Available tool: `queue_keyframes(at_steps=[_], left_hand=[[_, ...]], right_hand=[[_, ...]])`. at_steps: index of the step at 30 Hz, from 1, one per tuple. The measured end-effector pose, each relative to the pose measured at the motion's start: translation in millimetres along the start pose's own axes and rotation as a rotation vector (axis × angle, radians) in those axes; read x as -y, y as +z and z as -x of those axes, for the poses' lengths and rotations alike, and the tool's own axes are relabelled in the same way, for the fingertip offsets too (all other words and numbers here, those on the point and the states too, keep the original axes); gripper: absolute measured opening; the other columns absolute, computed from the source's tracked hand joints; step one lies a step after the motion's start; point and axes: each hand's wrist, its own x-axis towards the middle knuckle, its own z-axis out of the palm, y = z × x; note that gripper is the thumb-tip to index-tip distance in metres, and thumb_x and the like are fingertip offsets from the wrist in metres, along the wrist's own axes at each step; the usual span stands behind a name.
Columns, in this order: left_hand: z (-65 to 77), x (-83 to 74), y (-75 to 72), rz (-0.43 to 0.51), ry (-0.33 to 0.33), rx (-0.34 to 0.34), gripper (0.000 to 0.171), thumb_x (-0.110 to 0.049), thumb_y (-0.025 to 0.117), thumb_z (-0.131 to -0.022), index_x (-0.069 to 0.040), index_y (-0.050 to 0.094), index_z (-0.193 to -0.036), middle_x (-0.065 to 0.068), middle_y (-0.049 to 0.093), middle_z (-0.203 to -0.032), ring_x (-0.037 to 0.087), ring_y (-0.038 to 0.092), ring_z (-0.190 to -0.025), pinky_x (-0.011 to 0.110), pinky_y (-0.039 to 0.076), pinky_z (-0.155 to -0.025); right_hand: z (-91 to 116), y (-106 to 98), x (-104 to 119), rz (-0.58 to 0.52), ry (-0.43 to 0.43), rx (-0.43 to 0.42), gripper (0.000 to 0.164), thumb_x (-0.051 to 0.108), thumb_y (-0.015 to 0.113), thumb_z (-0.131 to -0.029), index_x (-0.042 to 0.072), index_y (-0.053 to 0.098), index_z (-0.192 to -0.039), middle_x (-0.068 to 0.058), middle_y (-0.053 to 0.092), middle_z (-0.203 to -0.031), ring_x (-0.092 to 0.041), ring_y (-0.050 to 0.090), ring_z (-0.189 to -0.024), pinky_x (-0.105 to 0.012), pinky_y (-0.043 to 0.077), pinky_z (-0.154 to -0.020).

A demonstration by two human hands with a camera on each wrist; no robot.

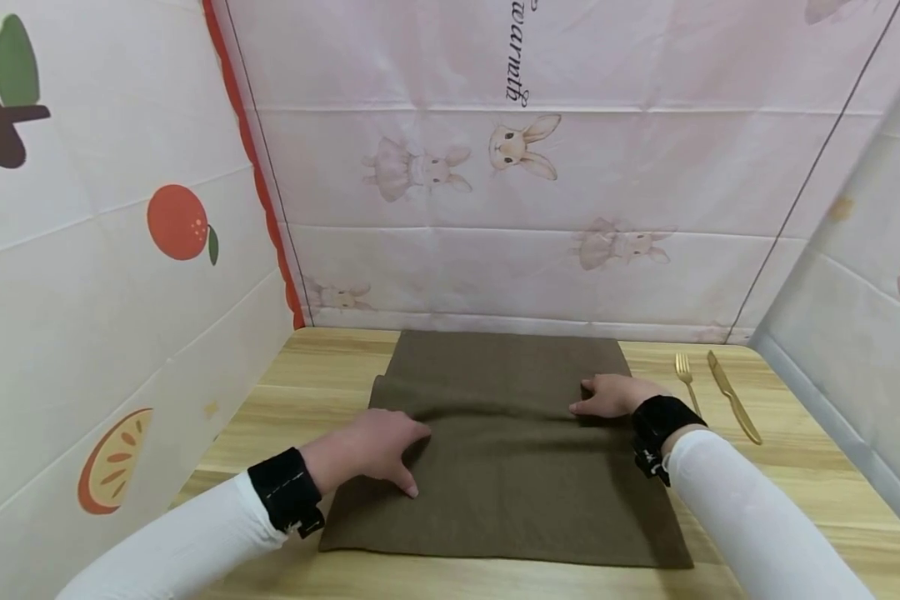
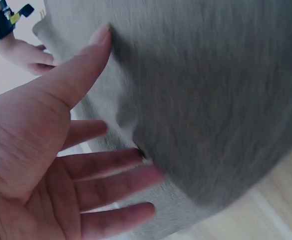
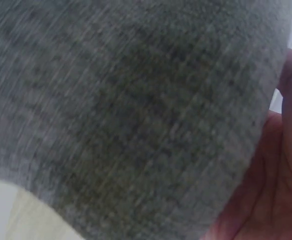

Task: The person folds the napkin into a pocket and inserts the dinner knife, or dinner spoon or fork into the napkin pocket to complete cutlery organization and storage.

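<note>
A dark olive-brown cloth lies spread on the table, with a raised fold running across it from side to side. Over its left part is my left hand; the left wrist view shows that hand with fingers extended and thumb apart, close over the cloth. At the cloth's right side, my right hand reaches inward at the fold, thumb and forefinger apart. In the right wrist view the cloth bulges near the camera and hides most of the right fingers, leaving part of the palm visible.
To the right of the cloth, a gold fork and a gold knife lie on the light wooden table. Printed fabric walls stand behind and at both sides of the table.
</note>
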Motion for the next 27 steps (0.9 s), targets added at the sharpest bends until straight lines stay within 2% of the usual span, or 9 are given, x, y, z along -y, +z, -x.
queue_keyframes(at_steps=[3, 6, 9, 12, 15, 18, 23, 27], left_hand=[[-6.2, 7.3, 2.4, -0.012, 0.028, -0.059, 0.095, -0.068, 0.086, -0.068, -0.021, 0.058, -0.146, 0.003, 0.064, -0.137, 0.024, 0.060, -0.125, 0.048, 0.050, -0.104], [-12.0, 15.9, 5.7, 0.005, 0.028, -0.062, 0.109, -0.075, 0.084, -0.064, -0.030, 0.046, -0.155, 0.006, 0.046, -0.158, 0.030, 0.043, -0.145, 0.057, 0.041, -0.112], [-16.8, 22.3, 8.8, 0.070, 0.012, 0.002, 0.121, -0.079, 0.082, -0.061, -0.036, 0.030, -0.162, 0.006, 0.022, -0.172, 0.036, 0.019, -0.159, 0.066, 0.031, -0.118], [-19.9, 24.9, 10.0, 0.152, -0.009, 0.099, 0.127, -0.080, 0.083, -0.059, -0.038, 0.023, -0.164, 0.004, 0.011, -0.175, 0.038, 0.007, -0.161, 0.067, 0.026, -0.121], [-23.6, 25.0, 10.4, 0.207, -0.029, 0.166, 0.129, -0.079, 0.084, -0.058, -0.040, 0.021, -0.164, 0.004, 0.009, -0.175, 0.038, 0.006, -0.162, 0.065, 0.026, -0.122], [-23.2, 24.1, 10.1, 0.229, -0.041, 0.178, 0.128, -0.076, 0.086, -0.058, -0.039, 0.023, -0.163, 0.004, 0.010, -0.175, 0.038, 0.009, -0.161, 0.061, 0.028, -0.123], [-22.4, 22.8, 10.0, 0.217, -0.038, 0.147, 0.123, -0.077, 0.084, -0.061, -0.037, 0.027, -0.163, 0.007, 0.016, -0.174, 0.036, 0.017, -0.160, 0.058, 0.029, -0.123], [-22.1, 24.1, 8.9, 0.202, -0.057, 0.091, 0.117, -0.079, 0.080, -0.065, -0.035, 0.032, -0.162, 0.009, 0.018, -0.173, 0.038, 0.022, -0.158, 0.062, 0.029, -0.121]], right_hand=[[-1.6, 3.3, -0.5, 0.021, 0.013, -0.003, 0.080, 0.052, 0.059, -0.100, -0.006, 0.042, -0.152, -0.037, 0.039, -0.156, -0.052, 0.039, -0.145, -0.062, 0.035, -0.117], [-1.9, 5.3, 0.0, 0.030, 0.025, -0.003, 0.081, 0.052, 0.060, -0.100, -0.005, 0.040, -0.154, -0.038, 0.035, -0.158, -0.054, 0.037, -0.146, -0.063, 0.034, -0.117], [-0.8, 5.9, 2.0, 0.029, 0.032, -0.004, 0.082, 0.051, 0.061, -0.100, -0.004, 0.038, -0.155, -0.038, 0.032, -0.159, -0.054, 0.036, -0.146, -0.063, 0.034, -0.117], [0.3, 5.8, 4.0, 0.026, 0.039, -0.004, 0.083, 0.051, 0.062, -0.100, -0.004, 0.036, -0.156, -0.038, 0.030, -0.160, -0.054, 0.034, -0.147, -0.063, 0.034, -0.117], [0.4, 6.2, 3.2, 0.023, 0.048, -0.004, 0.083, 0.051, 0.062, -0.100, -0.004, 0.035, -0.157, -0.038, 0.028, -0.161, -0.054, 0.033, -0.147, -0.063, 0.033, -0.118], [-0.6, 6.9, 2.6, 0.024, 0.048, -0.010, 0.083, 0.051, 0.062, -0.100, -0.005, 0.035, -0.157, -0.038, 0.028, -0.160, -0.054, 0.033, -0.147, -0.063, 0.033, -0.118], [-2.3, 8.9, 0.3, 0.031, 0.040, -0.021, 0.083, 0.050, 0.061, -0.100, -0.005, 0.036, -0.156, -0.038, 0.030, -0.160, -0.054, 0.035, -0.147, -0.063, 0.034, -0.118], [-2.5, 11.0, 0.1, 0.025, 0.026, -0.037, 0.081, 0.050, 0.062, -0.100, -0.005, 0.038, -0.154, -0.038, 0.032, -0.159, -0.054, 0.036, -0.146, -0.063, 0.034, -0.118]])
